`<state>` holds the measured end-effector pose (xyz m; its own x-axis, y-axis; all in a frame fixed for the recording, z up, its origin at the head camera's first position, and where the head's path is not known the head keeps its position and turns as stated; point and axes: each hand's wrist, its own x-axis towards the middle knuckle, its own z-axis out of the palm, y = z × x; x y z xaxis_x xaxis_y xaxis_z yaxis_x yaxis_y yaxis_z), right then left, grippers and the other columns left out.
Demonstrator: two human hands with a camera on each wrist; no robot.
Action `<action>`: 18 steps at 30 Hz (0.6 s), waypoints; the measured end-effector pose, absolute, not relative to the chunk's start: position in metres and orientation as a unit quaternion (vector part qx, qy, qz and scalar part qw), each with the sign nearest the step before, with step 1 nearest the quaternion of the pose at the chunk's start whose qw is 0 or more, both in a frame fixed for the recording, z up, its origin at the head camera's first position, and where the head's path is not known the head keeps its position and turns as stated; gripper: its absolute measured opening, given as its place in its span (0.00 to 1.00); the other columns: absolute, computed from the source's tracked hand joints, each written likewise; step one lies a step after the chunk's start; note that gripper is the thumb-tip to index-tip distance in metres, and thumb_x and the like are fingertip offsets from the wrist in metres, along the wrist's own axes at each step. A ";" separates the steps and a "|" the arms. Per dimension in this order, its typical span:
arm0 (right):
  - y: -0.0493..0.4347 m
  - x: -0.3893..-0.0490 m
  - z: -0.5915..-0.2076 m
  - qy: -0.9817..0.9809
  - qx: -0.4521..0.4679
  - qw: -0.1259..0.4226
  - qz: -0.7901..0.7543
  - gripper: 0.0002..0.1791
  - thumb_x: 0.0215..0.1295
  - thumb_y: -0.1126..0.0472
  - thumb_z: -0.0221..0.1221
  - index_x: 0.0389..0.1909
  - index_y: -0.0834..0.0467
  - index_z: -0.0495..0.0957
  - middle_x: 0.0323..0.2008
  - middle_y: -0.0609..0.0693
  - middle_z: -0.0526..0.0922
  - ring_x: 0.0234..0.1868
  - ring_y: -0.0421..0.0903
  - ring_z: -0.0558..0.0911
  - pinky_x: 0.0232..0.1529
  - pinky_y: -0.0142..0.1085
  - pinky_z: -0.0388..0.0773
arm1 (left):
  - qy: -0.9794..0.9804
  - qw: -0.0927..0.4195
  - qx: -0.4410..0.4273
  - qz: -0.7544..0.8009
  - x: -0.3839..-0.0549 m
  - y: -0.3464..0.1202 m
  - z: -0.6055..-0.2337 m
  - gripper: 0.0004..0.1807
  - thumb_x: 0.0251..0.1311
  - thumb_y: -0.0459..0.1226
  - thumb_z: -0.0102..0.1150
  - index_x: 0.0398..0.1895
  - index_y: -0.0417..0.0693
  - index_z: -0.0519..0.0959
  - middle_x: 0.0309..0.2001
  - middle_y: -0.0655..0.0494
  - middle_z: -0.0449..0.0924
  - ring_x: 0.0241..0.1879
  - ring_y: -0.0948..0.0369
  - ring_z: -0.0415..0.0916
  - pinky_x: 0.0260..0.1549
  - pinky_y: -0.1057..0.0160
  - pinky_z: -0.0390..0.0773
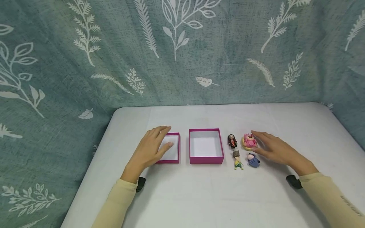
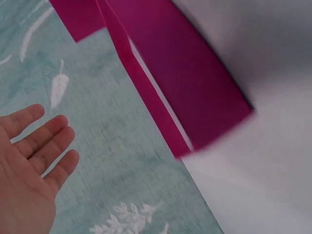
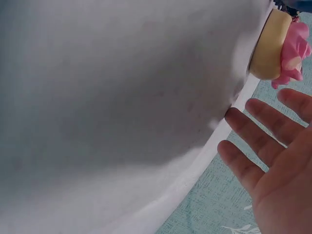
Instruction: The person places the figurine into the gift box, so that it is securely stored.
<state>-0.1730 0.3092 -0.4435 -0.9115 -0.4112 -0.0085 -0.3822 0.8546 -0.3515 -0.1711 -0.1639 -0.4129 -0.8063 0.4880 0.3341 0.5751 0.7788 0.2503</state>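
My left hand hovers over a shallow magenta box lid with a white inside, covering its left part. Its fingers are spread and hold nothing; the left wrist view shows the same hand apart from a magenta wall. To the right stands a magenta box with its white interior facing up. Beside a pink bear figurine on a yellow ring is my right hand, thumb and fingers extended around its right side. A gap shows between fingers and figurine in the right wrist view.
Close by the bear are a dark-haired figurine, a figurine with yellow-green clothing and a blue figurine. All lie on a white-covered table. A green leaf-patterned cloth hangs behind and at the sides.
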 end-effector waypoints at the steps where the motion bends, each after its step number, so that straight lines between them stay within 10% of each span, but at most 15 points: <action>1: 0.309 -0.173 -0.444 0.963 -0.204 0.043 -0.169 0.41 0.67 0.43 0.58 0.72 0.63 0.60 0.66 0.68 0.68 0.64 0.70 0.68 0.60 0.66 0.65 | -0.934 0.124 -0.286 -0.175 -0.171 -0.160 -0.413 0.33 0.70 0.56 0.45 0.71 0.48 0.65 0.66 0.50 0.69 0.66 0.51 0.67 0.67 0.48 0.64; 18: 0.300 -0.177 -0.449 0.972 -0.176 0.036 -0.149 0.41 0.66 0.45 0.61 0.71 0.66 0.60 0.61 0.69 0.72 0.61 0.68 0.70 0.59 0.63 0.69 | -0.926 0.043 -0.297 -0.229 -0.173 -0.102 -0.418 0.60 0.50 0.74 0.54 0.79 0.52 0.47 0.77 0.57 0.51 0.75 0.57 0.50 0.73 0.49 0.55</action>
<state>-0.1771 0.3001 -0.4487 -0.9353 -0.3534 -0.0170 -0.3322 0.8936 -0.3018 -0.1728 -0.1020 -0.4178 -0.8197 0.5308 0.2153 0.5700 0.7182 0.3992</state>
